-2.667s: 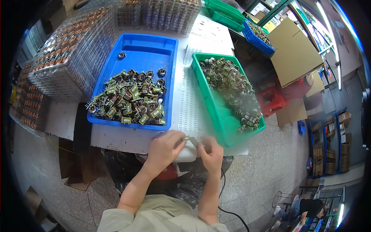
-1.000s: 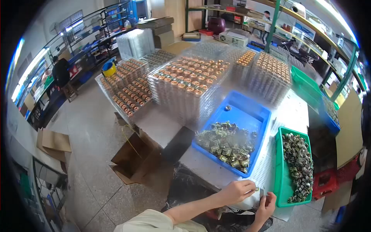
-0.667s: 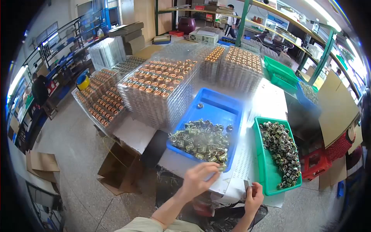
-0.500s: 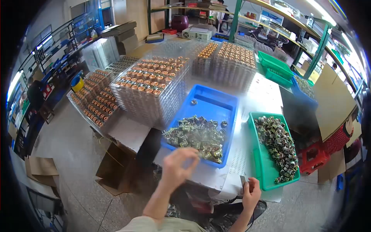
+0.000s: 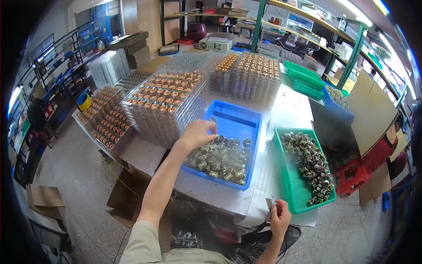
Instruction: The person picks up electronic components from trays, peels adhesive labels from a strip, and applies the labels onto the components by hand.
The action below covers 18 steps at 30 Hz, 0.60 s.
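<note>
My left hand [image 5: 198,134] reaches over the left side of a blue plastic tray [image 5: 239,110]. Its thumb and fingers are pinched together; whatever is between them is hidden. Below the fingers lies a heap of small metal-and-wire components [image 5: 217,159], and one loose component [image 5: 213,119] sits just beyond the hand. At the front table edge, my right hand [image 5: 280,218] pinches a small flat grey strip [image 5: 269,203] between thumb and fingers. Beside that hand stands a green plastic tray [image 5: 290,193] with a pile of wound components [image 5: 314,169].
Stacked clear blister trays of copper coils [image 5: 165,94] stand behind and left of the blue tray. More coil stacks [image 5: 257,72] are farther back. A yellow tape roll [image 5: 84,102] rests at left. An open cardboard box [image 5: 127,191] is below. A red stool [image 5: 353,176] stands at right.
My left hand has moved forward from the blue tray's near edge to over its left side. My right hand stays near the table edge with the strip. The view has shifted slightly.
</note>
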Available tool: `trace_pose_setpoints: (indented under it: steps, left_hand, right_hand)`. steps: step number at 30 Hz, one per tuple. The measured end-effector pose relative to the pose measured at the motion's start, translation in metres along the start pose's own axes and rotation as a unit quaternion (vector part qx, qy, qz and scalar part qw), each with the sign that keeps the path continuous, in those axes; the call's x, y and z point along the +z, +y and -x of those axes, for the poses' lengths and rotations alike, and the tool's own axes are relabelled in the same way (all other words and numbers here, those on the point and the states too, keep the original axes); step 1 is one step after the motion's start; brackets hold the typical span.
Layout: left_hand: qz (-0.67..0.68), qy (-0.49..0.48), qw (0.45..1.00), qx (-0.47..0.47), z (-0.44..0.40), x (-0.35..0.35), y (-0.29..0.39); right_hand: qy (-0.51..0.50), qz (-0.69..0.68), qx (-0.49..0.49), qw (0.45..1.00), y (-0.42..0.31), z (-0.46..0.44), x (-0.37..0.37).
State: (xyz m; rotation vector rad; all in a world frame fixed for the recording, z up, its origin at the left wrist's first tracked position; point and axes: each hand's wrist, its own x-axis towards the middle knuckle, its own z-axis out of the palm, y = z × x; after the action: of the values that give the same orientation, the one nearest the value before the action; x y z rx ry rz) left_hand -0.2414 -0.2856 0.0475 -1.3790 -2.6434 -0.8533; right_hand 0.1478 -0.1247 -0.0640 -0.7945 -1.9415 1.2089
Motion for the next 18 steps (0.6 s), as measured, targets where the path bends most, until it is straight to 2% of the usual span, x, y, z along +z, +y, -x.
trace_pose_setpoints:
  steps: [5, 9, 11, 13, 16, 18]
  left_hand:
    - [-0.088, -0.085, 0.992, 0.019, -0.024, 0.027, -0.012]
    - [-0.08, -0.14, 0.987, 0.028, -0.037, 0.026, -0.01]
    - [-0.067, -0.126, 0.989, 0.045, -0.043, 0.019, -0.001]
    - [-0.055, -0.105, 0.991, 0.058, -0.042, 0.006, 0.028]
    - [-0.033, -0.093, 0.985, 0.144, -0.051, 0.008, 0.08]
    - [-0.036, -0.136, 0.97, 0.201, -0.066, 0.026, 0.117]
  right_hand:
    - [0.006, 0.016, -0.01, 1.0, 0.001, -0.001, 0.001]
    - [-0.011, 0.053, -0.009, 0.999, 0.001, 0.002, -0.003]
    - [-0.009, 0.032, 0.007, 0.999, -0.001, 0.002, -0.003]
    - [0.0, 0.025, -0.008, 1.0, -0.002, 0.003, -0.001]
    - [0.001, 0.032, -0.008, 0.999, -0.011, 0.002, -0.001]
    - [0.006, 0.047, -0.022, 0.999, -0.009, 0.001, 0.0]
